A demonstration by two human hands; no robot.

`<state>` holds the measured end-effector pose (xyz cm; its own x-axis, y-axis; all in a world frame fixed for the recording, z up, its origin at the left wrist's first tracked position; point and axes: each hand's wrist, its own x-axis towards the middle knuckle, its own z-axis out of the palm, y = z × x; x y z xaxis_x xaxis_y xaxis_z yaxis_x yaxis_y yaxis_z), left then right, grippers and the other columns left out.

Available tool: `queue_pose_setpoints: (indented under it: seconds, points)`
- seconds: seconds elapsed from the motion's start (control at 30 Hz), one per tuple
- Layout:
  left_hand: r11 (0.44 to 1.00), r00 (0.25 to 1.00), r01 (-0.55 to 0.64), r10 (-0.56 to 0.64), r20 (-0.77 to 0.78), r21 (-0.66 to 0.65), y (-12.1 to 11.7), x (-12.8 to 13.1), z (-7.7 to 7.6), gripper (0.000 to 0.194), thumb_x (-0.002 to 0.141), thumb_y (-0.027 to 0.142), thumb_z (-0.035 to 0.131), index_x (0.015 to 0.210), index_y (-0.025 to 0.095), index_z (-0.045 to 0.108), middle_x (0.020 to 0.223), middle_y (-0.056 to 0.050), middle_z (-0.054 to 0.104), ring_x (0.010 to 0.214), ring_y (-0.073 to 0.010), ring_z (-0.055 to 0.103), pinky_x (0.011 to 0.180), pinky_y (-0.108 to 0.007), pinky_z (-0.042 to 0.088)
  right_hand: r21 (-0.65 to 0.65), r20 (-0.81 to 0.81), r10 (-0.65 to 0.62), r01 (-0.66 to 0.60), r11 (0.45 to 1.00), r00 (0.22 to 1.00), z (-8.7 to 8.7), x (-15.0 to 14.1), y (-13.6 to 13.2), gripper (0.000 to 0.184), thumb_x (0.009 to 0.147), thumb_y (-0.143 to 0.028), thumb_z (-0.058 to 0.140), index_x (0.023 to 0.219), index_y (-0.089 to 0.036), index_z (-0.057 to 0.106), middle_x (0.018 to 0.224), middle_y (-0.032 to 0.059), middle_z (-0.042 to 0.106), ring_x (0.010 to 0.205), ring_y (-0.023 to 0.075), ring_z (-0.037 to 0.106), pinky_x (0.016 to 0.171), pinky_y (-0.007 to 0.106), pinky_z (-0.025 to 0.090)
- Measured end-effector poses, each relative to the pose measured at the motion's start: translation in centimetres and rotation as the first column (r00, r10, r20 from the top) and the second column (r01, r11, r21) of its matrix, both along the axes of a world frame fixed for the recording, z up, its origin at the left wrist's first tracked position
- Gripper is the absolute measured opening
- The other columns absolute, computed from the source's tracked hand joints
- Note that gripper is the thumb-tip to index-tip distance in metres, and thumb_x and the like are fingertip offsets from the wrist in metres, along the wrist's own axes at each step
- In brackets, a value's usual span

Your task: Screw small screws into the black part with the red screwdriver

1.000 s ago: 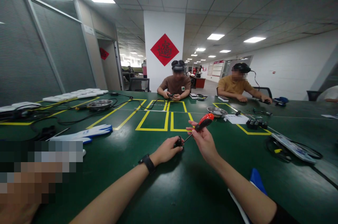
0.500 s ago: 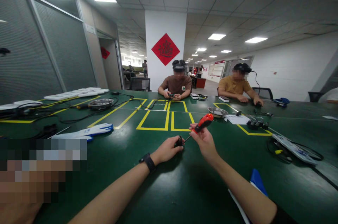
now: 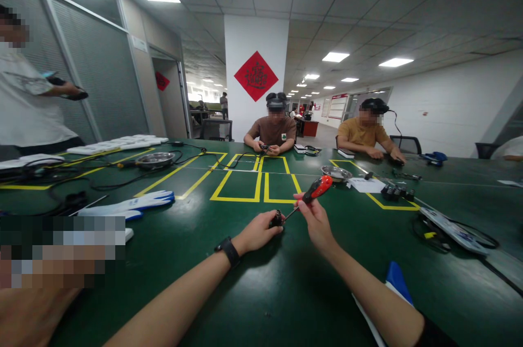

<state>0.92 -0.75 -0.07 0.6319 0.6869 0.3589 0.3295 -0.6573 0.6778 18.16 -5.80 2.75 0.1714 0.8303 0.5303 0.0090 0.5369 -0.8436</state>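
Note:
My left hand (image 3: pixel 260 230) is closed on a small black part (image 3: pixel 277 218) with a round end, held just over the green table (image 3: pixel 245 292); its exact kind is too small to make out. In my right hand (image 3: pixel 316 221) is a screwdriver (image 3: pixel 318 189) with a red and black handle, gripped by thumb and fingers near the collar. The screwdriver slants down to the left, and its metal shaft meets the side of the black part. My fingers hide where the tip ends. A dark watch band (image 3: pixel 227 252) is on my left wrist.
Left lie white-and-blue gloves (image 3: pixel 134 204), cables and a metal bowl (image 3: pixel 155 159). Right are another metal bowl (image 3: pixel 336 172), a paper sheet (image 3: pixel 365 184), black blocks (image 3: pixel 397 192) and a power strip (image 3: pixel 453 231). Two people sit across. Another person's arm (image 3: pixel 36 303) reaches in at lower left.
A person in a white shirt has come into view at the far left. The screwdriver handle has turned and shifted slightly right in my right hand; my left hand has hardly moved.

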Motion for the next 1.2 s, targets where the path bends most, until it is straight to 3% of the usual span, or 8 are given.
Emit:
queue_pose_setpoints:
  seconds: [0.1, 0.3, 0.63, 1.2]
  points:
    - [1.0, 1.0, -0.003, 0.003, 0.001, -0.013, -0.1, 0.0, 0.1, 0.023, 0.079, 0.025, 0.055, 0.1, 0.017, 0.059, 0.1, -0.007, 0.066, 0.093, -0.0199, 0.059, 0.084, -0.029, 0.045, 0.059, 0.113, -0.093, 0.086, 0.995, 0.989, -0.2, 0.1, -0.1, 0.022, 0.08, -0.037, 0.058, 0.095, -0.021, 0.059, 0.09, 0.0036, 0.061, 0.08, 0.0177, 0.057, 0.077, 0.032, 0.046]
    - [1.0, 1.0, 0.015, -0.015, -0.008, 0.007, -0.2, 0.0, 0.4, 0.022, 0.08, 0.025, 0.055, 0.1, 0.018, 0.059, 0.098, -0.005, 0.066, 0.089, -0.0185, 0.059, 0.082, -0.027, 0.045, 0.012, 0.135, -0.011, 0.01, 1.0, 0.991, -0.3, -0.1, -0.4, 0.021, 0.086, -0.04, 0.051, 0.093, -0.02, 0.054, 0.076, 0.0019, 0.063, 0.056, 0.0139, 0.057, 0.057, 0.028, 0.047]
    - [1.0, 0.999, 0.006, -0.006, -0.032, 0.02, -0.1, 0.1, 0.3, 0.022, 0.079, 0.025, 0.056, 0.1, 0.017, 0.059, 0.098, -0.005, 0.065, 0.09, -0.0184, 0.058, 0.082, -0.027, 0.044, 0.047, 0.096, -0.02, 0.015, 0.999, 0.995, -0.3, -0.4, -0.8, 0.022, 0.086, -0.041, 0.051, 0.092, -0.02, 0.053, 0.072, 0.0007, 0.063, 0.055, 0.0137, 0.059, 0.056, 0.028, 0.049]
    - [0.99, 0.998, 0.052, -0.046, -0.052, 0.13, 0.2, -0.2, 0.0, 0.024, 0.079, 0.026, 0.057, 0.101, 0.017, 0.057, 0.093, -0.003, 0.064, 0.083, -0.0171, 0.057, 0.076, -0.026, 0.044, 0.084, 0.245, -0.05, 0.03, 0.996, 0.968, -0.2, -0.4, -1.2, 0.019, 0.087, -0.036, 0.049, 0.096, -0.02, 0.054, 0.077, 0.0023, 0.066, 0.059, 0.0153, 0.061, 0.06, 0.03, 0.05]
